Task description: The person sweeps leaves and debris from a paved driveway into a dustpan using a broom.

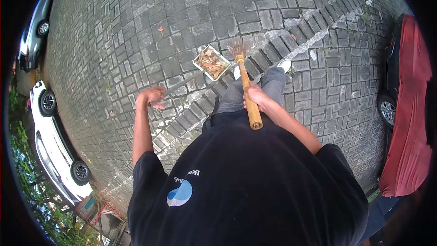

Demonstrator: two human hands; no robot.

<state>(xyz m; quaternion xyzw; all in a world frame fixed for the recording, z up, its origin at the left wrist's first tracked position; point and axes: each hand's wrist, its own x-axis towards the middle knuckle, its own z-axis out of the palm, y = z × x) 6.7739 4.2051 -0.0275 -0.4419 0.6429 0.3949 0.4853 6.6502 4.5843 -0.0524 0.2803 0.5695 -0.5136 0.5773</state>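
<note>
My left hand (152,97) is at the left of my body, with its fingers around the end of a thin dark handle. That handle slants up and right to a pale-rimmed dustpan (197,65), which holds brown dry leaves (212,63). My right hand (256,96) is closed around the thick wooden handle of a short broom (244,74), in front of my body. The broom's thin bristles point away from me, just right of the dustpan, and the handle's butt end is over my shirt.
Grey paving (182,23) surrounds my feet, crossed by a diagonal row of bricks (277,48). A white car (52,141) and a dark car (36,32) stand at left. At right is a car under a red cover (409,109). A small red leaf (160,29) lies ahead.
</note>
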